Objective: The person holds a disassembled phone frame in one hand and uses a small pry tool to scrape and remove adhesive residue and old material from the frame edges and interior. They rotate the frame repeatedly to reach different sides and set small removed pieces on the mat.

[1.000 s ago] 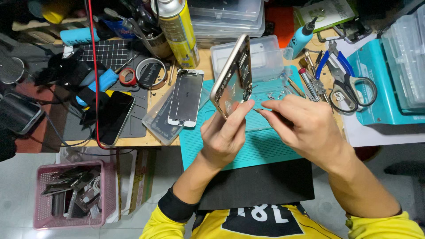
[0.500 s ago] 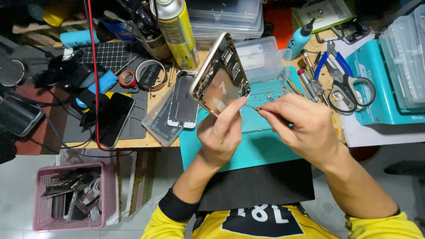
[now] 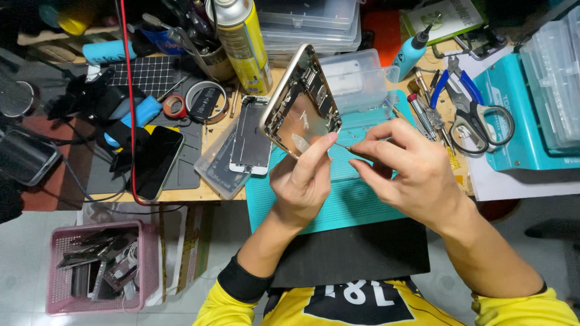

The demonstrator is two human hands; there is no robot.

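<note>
Hands meet over a teal work mat (image 3: 338,205) at the front edge of a cluttered desk (image 3: 181,194). The left hand (image 3: 302,181) has its grip closed around the lower end of an opened phone housing (image 3: 300,101), a gold-rimmed shell tilted up on edge with its bare inside turned toward the camera, held above the mat's far left corner. The right hand (image 3: 405,172) pinches a thin metal tool (image 3: 343,145) between thumb and fingers, its tip pointing at the lower edge of the housing, just beside the left thumb.

Left of the housing, a detached phone screen (image 3: 249,136) lies flat on a clear plastic sleeve (image 3: 217,172), and further left a dark phone (image 3: 156,163) rests on a grey mat. Behind the housing stands a tall yellow spray can (image 3: 243,42) with a printed label, next to a stack of clear plastic boxes (image 3: 311,21). A small clear lidded box (image 3: 362,75) sits at the mat's far edge. Right of it are a teal glue bottle (image 3: 411,51) with a dark nozzle, blue-handled pliers (image 3: 450,87) and black-handled scissors (image 3: 483,118). A teal box (image 3: 513,151) holding a clear case fills the right side. On the floor at lower left, a pink basket (image 3: 60,241) holds scrap phone parts.
</note>
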